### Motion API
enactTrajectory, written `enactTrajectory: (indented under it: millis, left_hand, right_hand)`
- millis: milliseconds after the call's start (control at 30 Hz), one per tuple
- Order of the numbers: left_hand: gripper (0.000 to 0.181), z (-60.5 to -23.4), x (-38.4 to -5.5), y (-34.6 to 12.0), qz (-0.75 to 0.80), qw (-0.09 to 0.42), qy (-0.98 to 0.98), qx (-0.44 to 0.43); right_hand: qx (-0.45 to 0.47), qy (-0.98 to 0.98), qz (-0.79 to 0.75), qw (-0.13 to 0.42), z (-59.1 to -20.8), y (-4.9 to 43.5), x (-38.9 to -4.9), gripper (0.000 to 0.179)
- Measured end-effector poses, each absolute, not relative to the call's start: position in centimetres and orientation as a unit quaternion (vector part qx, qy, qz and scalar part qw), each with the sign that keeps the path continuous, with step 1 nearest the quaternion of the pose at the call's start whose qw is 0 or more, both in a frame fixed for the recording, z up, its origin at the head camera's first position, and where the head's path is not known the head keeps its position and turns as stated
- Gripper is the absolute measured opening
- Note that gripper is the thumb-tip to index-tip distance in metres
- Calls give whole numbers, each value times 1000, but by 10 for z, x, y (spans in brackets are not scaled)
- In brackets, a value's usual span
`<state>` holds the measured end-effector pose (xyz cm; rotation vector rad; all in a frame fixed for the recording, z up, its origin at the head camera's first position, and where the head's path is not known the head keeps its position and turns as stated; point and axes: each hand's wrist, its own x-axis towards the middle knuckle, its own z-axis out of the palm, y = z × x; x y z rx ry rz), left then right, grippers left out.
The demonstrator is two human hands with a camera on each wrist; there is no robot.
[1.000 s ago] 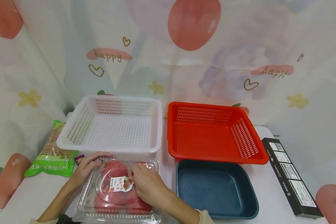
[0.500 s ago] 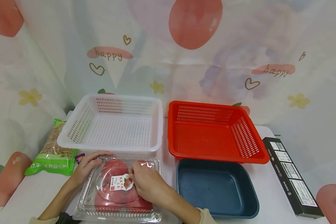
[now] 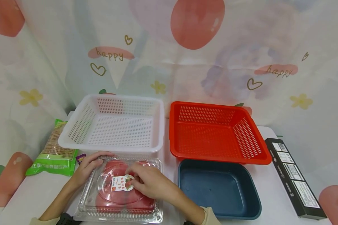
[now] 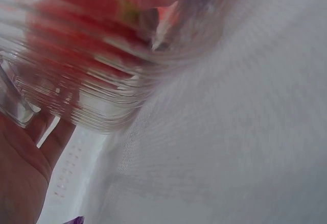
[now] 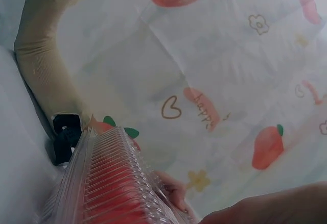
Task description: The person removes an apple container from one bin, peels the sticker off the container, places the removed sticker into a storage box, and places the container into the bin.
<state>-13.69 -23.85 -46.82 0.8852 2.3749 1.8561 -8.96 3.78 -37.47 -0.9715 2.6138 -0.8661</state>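
Note:
A clear plastic clamshell box [image 3: 84, 200] with red fruit [image 3: 115, 170] inside sits at the table's front, its lid shut. A white label [image 3: 119, 183] printed with fruit and red characters sticks on the lid. My left hand [image 3: 85, 168] rests along the box's far left corner; in the left wrist view its fingers [image 4: 57, 134] extend against the ribbed side. My right hand [image 3: 150, 181] is over the lid's right half. Its thumb touches the label's right end, while the bent index finger stands apart from the thumb above it. The right wrist view shows the box [image 5: 110, 183] side-on.
Behind the box stands a white basket [image 3: 159, 137]; a red basket [image 3: 219, 160] is right of it. A dark blue basin [image 3: 214, 193] stands front right, beside a long black box [image 3: 284, 175]. On the left lie a green-ended bag [image 3: 54, 156] and a small purple packet [image 3: 80, 158].
My right hand's thumb and index finger, earlier together at the label's right end, have parted, and the hand has turned slightly. My left hand stays on the box corner. The head view has shifted slightly.

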Motion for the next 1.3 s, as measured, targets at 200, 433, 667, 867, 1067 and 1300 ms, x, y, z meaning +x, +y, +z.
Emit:
enactTrajectory:
  millis: [200, 433, 667, 867, 1067, 1300]
  left_hand:
    - [38, -469, -137, -238, 588, -4, 759, 279]
    - [37, -468, -136, -238, 590, -6, 757, 280]
    - [37, -469, -136, -237, 591, -13, 752, 290]
    - [37, -469, -136, -236, 595, -25, 746, 298]
    - [38, -467, -136, -235, 600, -39, 735, 314]
    - [38, -469, -137, -236, 601, -35, 733, 317]
  right_hand:
    - [-359, 884, -283, 101, -376, 40, -91, 18]
    - [-354, 883, -286, 114, -375, 41, -92, 21]
    - [-341, 879, -309, 120, -375, 42, -93, 16]
    - [-337, 876, -322, 125, -375, 43, -95, 11]
    - [-338, 878, -315, 121, -374, 45, -97, 7]
    - [-326, 880, -322, 121, -373, 45, -97, 7]
